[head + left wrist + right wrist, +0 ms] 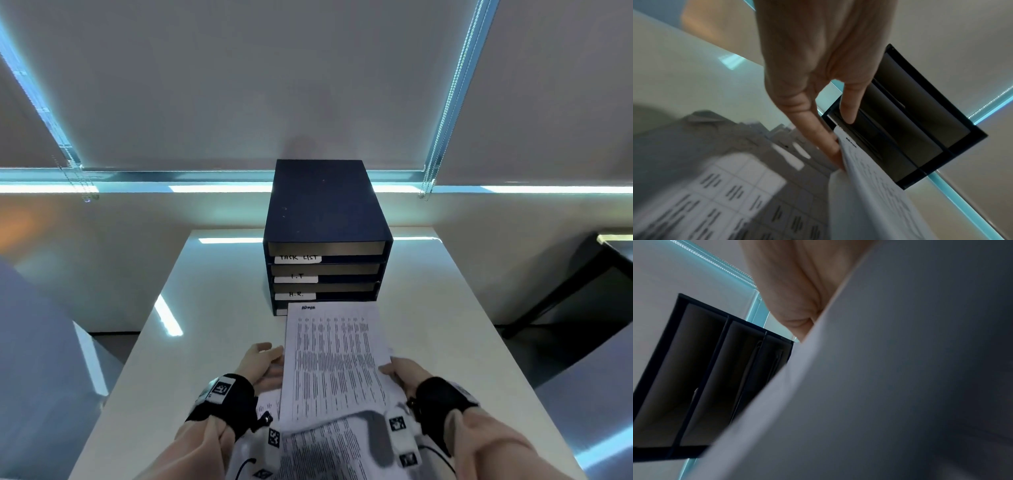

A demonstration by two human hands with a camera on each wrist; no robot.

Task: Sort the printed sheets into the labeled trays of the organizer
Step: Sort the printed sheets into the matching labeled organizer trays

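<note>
A dark blue organizer (327, 202) stands at the table's far middle, with tray labels TASK LIST, I.T and H.R.; its lowest label is hidden. In front of it is a printed sheet (334, 359) headed ADMIN, its far edge at the lowest tray's mouth. My right hand (394, 371) pinches the sheet's right edge, thumb on top. My left hand (269, 358) touches the left edge with straight fingers (818, 129). The right wrist view shows the sheet's underside (900, 386) and the organizer's open trays (705, 369). More printed sheets (325, 448) lie under my wrists.
The white table (445, 342) reaches to a wall with lowered window blinds behind the organizer. A dark piece of furniture (582, 291) stands off the table's right side. Floor shows to the left of the table.
</note>
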